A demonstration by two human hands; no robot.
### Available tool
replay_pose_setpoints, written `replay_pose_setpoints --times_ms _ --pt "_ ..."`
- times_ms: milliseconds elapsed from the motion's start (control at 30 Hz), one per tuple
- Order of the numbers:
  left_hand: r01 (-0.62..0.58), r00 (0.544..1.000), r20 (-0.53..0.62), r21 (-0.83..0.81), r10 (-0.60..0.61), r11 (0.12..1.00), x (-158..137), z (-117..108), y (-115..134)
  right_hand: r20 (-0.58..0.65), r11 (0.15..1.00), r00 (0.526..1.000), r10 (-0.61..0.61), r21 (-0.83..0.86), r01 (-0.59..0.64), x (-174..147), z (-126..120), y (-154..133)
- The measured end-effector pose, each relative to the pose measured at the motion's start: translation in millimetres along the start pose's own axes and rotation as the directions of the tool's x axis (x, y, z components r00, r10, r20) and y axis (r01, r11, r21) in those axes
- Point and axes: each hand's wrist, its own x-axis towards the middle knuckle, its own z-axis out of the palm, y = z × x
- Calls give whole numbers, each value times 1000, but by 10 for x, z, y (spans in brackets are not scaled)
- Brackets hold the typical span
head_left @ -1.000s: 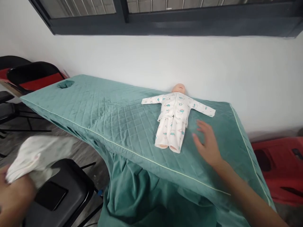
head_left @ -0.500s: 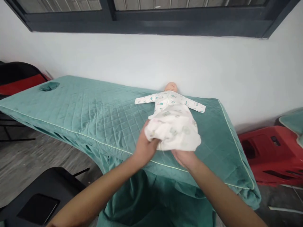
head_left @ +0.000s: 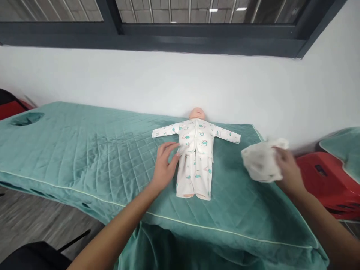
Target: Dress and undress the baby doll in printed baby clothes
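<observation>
A baby doll (head_left: 197, 113) lies on its back on the green quilted bed, arms spread wide. It wears a white printed top (head_left: 196, 138) and matching trousers (head_left: 194, 176). Beside the doll's waist is my left hand (head_left: 165, 165), fingers apart and holding nothing; its fingertips are close to the top's side edge. Out to the right, my right hand (head_left: 289, 172) grips a bunched white printed cloth (head_left: 261, 161), which is blurred by motion and raised over the bed's right part. Whether the cloth is a garment I cannot tell.
The green quilted bed cover (head_left: 112, 150) runs along a white wall under a dark window frame (head_left: 208, 39). A face hole (head_left: 27, 119) is at its left end. Red plastic chairs (head_left: 332, 180) stand off the right end, and a black seat (head_left: 35, 257) at lower left.
My right hand has carried the white cloth off the doll to the right, uncovering the trousers. My left hand has let go of the cloth and opened. The view has shifted slightly.
</observation>
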Motion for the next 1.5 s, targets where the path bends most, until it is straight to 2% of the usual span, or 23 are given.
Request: replay_pose_setpoints --times_ms 67,133,200,267,333,400,467,533,600,667,733,800,867,1000,1300,1500 --pt "51 998 -37 -4 -51 999 163 109 -180 104 991 994 23 -131 -10 -28 190 204" --pt "83 995 -51 -26 -84 996 377 272 -282 222 985 974 46 -173 -7 -52 287 399" --pt "57 998 -14 -48 -58 997 636 456 -328 276 983 959 65 -181 -15 -64 226 539" --pt "12 999 39 -32 -11 999 921 633 -355 277 980 958 80 -195 -26 -42 58 535" --pt "4 995 95 5 -4 1000 1202 791 -387 199 975 972 122 -209 -79 50 -73 319" --pt "29 987 159 48 -36 998 1444 925 -433 102 981 991 90 -180 -70 245 -28 -87" --pt "54 974 217 84 -71 995 1619 1035 -489 68 999 998 4 -34 -2 542 232 -572" --pt "44 965 254 100 -68 994 1714 1117 -549 -31 991 1000 -4 137 8 914 633 -1001" --pt "-4 963 270 93 -21 996 1737 1172 -607 -99 935 995 21 354 15 1313 1046 -1292" --pt "-41 965 262 70 21 997 1716 1202 -654 -132 873 981 140 484 -60 1672 1370 -1439" --pt "-30 969 245 46 18 998 1683 1211 -680 -148 816 958 243 565 -120 1928 1570 -1480" --pt "6 972 233 29 -12 1000 1657 1208 -684 -88 791 965 247 594 -148 2053 1662 -1469" --pt "31 972 232 29 -37 999 1643 1201 -675 -31 778 979 204 612 -142 2073 1688 -1445" --pt "10 975 222 52 -22 999 1629 1206 -659 -20 792 991 133 603 -94 2024 1678 -1426" --pt "17 974 222 58 -30 998 1627 1213 -661 19 834 988 152 534 -139 2054 1677 -1431" --pt "64 975 214 5 -64 998 1628 1199 -637 60 866 992 110 484 -125 2040 1644 -1434"
